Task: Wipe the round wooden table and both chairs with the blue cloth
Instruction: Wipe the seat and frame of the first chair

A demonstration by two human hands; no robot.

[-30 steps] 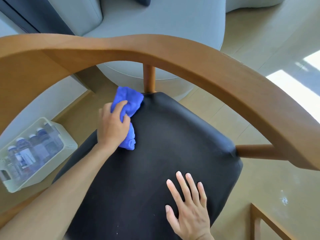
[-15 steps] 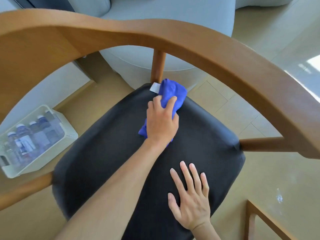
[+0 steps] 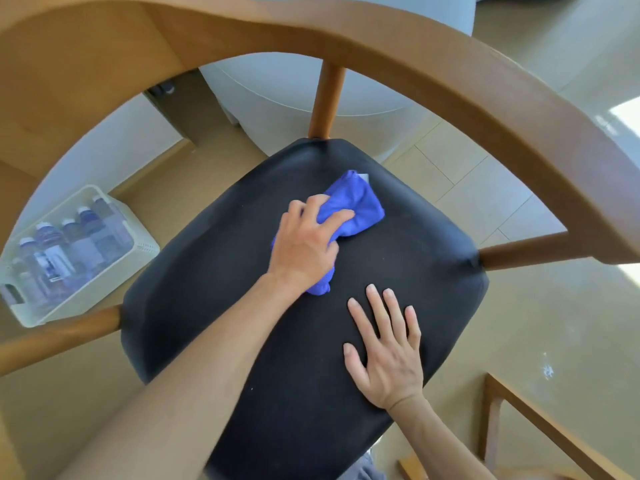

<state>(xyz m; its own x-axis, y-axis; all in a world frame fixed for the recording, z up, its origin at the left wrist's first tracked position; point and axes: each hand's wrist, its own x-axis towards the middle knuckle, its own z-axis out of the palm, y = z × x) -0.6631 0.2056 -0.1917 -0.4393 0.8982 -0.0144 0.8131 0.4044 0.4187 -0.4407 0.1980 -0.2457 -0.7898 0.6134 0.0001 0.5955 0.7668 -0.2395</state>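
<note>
Two hands on the black padded seat [image 3: 242, 289] of a curved wooden armchair [image 3: 485, 98]: left hand [image 3: 304, 244] fingers curled round the crumpled blue cloth [image 3: 356, 206], mid-seat; right hand [image 3: 388, 355] fingers straight, spread flat.

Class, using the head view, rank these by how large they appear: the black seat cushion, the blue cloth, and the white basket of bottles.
1. Black seat cushion, largest by far.
2. White basket, though it sits farther away on the floor.
3. Blue cloth, smallest, partly covered by the left hand.
</note>
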